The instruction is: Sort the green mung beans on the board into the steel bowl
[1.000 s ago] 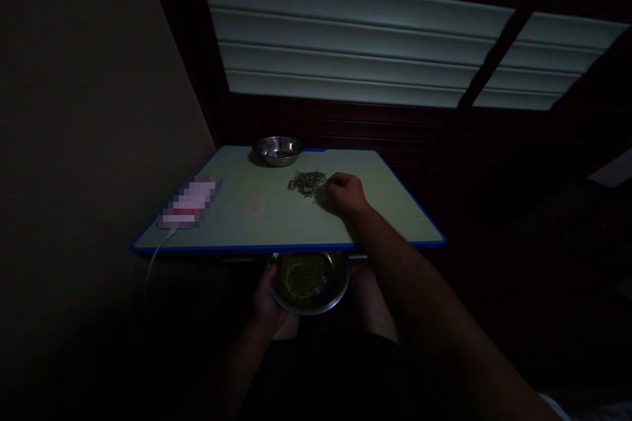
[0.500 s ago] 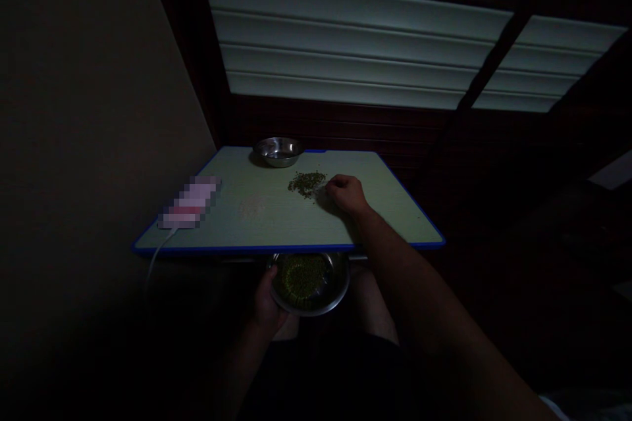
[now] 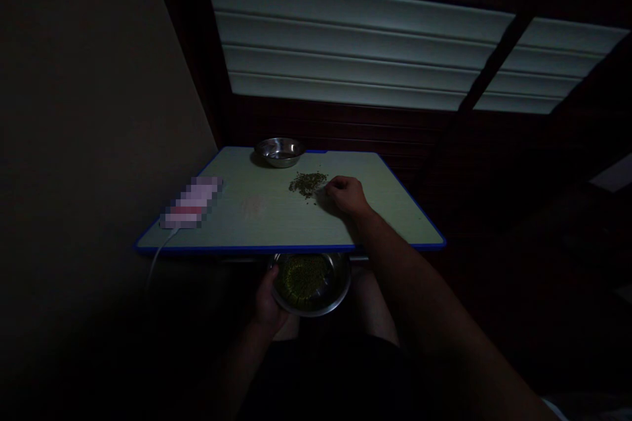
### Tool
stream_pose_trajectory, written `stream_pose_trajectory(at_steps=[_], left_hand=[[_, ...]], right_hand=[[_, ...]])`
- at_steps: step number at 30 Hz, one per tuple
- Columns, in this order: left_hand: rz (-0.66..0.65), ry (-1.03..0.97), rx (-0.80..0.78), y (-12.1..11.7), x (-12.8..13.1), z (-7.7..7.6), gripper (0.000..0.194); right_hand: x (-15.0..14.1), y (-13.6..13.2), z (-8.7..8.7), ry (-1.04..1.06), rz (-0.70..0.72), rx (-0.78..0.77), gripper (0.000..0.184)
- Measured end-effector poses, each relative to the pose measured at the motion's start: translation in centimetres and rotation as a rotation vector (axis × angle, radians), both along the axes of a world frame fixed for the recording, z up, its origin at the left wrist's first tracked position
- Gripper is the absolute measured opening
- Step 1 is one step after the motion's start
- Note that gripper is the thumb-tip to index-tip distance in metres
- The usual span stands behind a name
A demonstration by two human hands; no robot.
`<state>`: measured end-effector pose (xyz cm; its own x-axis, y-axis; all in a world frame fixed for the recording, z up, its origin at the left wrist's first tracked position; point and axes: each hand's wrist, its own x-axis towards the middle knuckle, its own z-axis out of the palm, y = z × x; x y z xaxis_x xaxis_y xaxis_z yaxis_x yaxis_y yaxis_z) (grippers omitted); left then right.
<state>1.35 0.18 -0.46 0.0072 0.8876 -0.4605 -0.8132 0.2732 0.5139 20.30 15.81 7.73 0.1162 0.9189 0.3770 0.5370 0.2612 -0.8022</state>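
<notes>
Noticing basically nothing changing over the last second, tbh. Still keeping the right hand (image 3: 344, 192) parked at the right edge of the pile (image 3: 307, 184), in pretty much the same spot on the desk (image 3: 395, 210). Curling those fingers well in, nearly closed by the look of it. Maybe pinching a pale bit (image 3: 320, 189) at the fingertips, but struggling to make that out in this dark, so not calling a hold either way.

Also still gripping the bowl (image 3: 338, 289) with the left hand (image 3: 270, 306), down below the near edge of the desk, hooking the thumb over the left rim and tucking the fingers underneath. Seeing plenty of green beans (image 3: 302, 276) inside.

Picking up a tiny camera drift, plus maybe a couple of strays by the near side of the pile, though not swearing to any real move there. Reading all that as slow, fiddly work continuing at the pile, not a fresh step. Not catching anything crossing from pile to bowl in that stretch.

Leaving the back bowl (image 3: 280, 162) sitting untouched near the far edge, behind the pile and off to its left. Likewise ignoring the pixelated slab (image 3: 191, 204) and its cable (image 3: 155, 260) over on the left.
</notes>
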Motion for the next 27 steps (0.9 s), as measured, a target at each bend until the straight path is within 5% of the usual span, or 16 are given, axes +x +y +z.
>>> stream_pose_trajectory(at_steps=[27], left_hand=[[-0.005,-0.009,0.048,0.0,-0.2,-0.7,0.024]], right_hand=[[-0.3,-0.1,0.0,0.068,0.164,0.015,0.017]])
